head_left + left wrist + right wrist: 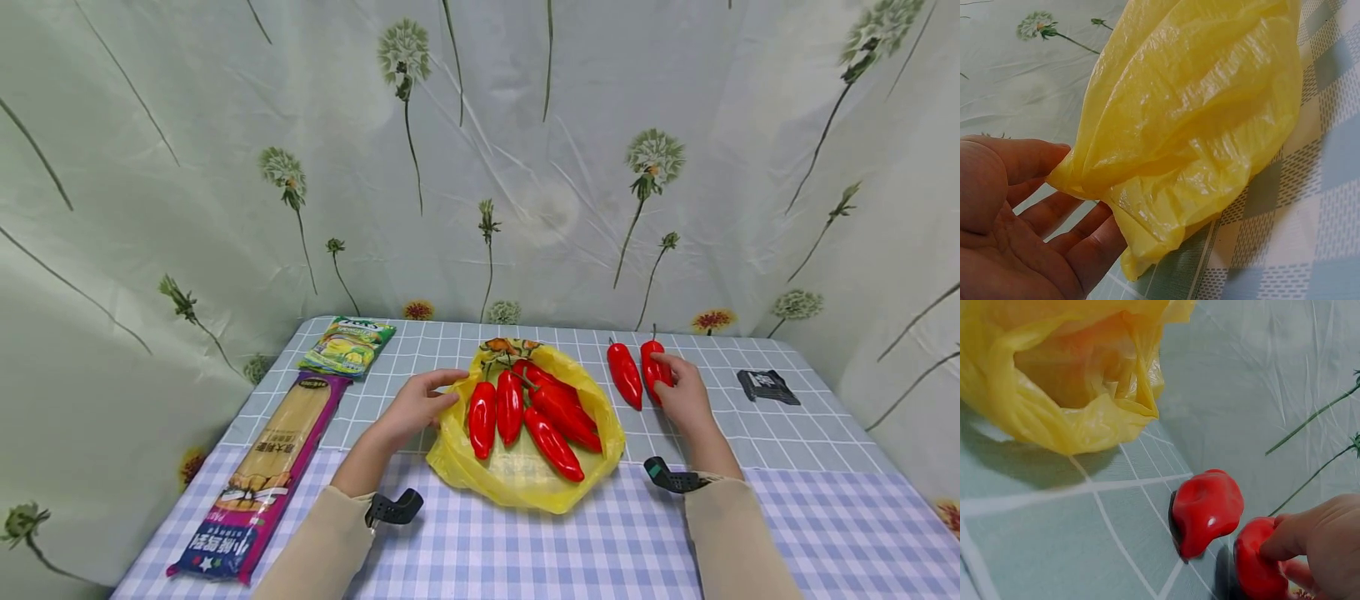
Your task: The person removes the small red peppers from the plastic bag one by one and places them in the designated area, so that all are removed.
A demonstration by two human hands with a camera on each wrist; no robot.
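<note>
A yellow plastic bag (487, 487) lies with its mouth spread wide, several red chili peppers (553, 442) inside it. My left hand (415, 408) pinches the bag's left edge between thumb and fingers; the left wrist view shows the gathered yellow plastic (1079, 175) at the fingertips. To the right of the bag, my right hand (684, 398) grips a red chili pepper (650, 358), thumb on its near side in the right wrist view. Another red chili pepper (624, 375) lies just left of that one, on the table.
A long pack of pasta (262, 467) lies along the left side, with a green and yellow snack bag (348, 346) behind it. At the right is a small black packet (768, 387). A patterned curtain (540, 167) stands behind the checkered tablecloth (540, 567).
</note>
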